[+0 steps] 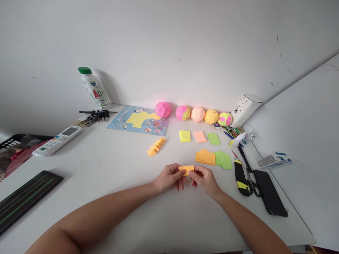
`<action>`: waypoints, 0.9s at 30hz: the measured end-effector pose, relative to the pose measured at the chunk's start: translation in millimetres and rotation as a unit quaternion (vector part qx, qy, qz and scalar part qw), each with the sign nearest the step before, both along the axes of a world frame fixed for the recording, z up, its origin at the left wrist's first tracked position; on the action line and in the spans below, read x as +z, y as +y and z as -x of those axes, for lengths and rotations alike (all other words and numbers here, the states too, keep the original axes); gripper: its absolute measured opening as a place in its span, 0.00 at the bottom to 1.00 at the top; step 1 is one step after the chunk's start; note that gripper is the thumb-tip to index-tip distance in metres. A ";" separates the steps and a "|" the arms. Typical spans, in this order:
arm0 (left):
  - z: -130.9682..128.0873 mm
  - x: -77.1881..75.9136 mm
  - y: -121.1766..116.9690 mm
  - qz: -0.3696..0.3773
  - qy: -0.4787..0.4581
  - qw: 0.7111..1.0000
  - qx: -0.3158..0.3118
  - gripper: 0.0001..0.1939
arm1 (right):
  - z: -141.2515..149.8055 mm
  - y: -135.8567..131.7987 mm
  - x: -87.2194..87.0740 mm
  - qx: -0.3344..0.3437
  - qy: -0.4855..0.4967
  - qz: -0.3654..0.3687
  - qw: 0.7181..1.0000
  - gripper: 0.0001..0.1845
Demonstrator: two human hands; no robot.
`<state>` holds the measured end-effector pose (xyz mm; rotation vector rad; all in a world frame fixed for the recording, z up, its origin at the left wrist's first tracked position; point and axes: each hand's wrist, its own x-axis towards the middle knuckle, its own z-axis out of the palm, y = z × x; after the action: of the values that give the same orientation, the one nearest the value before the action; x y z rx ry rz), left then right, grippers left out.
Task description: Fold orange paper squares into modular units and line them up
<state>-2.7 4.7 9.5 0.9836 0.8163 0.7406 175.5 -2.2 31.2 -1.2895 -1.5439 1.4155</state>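
Between both hands is an orange paper (186, 168), a small rectangle that looks folded, held just above the white table. My left hand (171, 177) pinches its left end, thumb in front. On the other end, my right hand (204, 179) grips it the same way. Beyond the hands lie a fanned stack of orange paper squares (205, 157) and green paper squares (224, 159). A row of folded orange paper pieces (156, 146) sits to the left. Farther back are yellow (184, 135), peach (200, 137) and green paper stacks (214, 139).
Several faceted paper balls (198, 114) line the wall beside a blue picture board (119, 121). At right lie a utility knife (241, 180), scissors (254, 187), a glue bottle (237, 139) and a black phone-like slab (270, 193). A remote (58, 140), keys (94, 117) and a bottle (95, 90) stand left.
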 end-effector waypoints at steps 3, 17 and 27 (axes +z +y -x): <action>0.3 1.0 -0.3 0.005 -0.005 1.000 0.004 0.17 | 1.6 -1.5 0.6 -0.006 0.002 0.013 1.000 0.14; 0.3 -2.3 -0.7 -0.006 0.005 1.000 -0.005 0.17 | 1.7 -1.8 -1.6 -0.020 0.002 0.016 1.000 0.20; 1.9 -2.9 -1.4 -0.031 0.001 0.999 -0.033 0.16 | 0.9 -3.0 -2.6 -0.001 -0.028 -0.058 0.998 0.20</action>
<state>-4.6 3.2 6.6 1.0630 0.7619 0.7117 174.6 -5.1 28.7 -1.2704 -1.6365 1.2792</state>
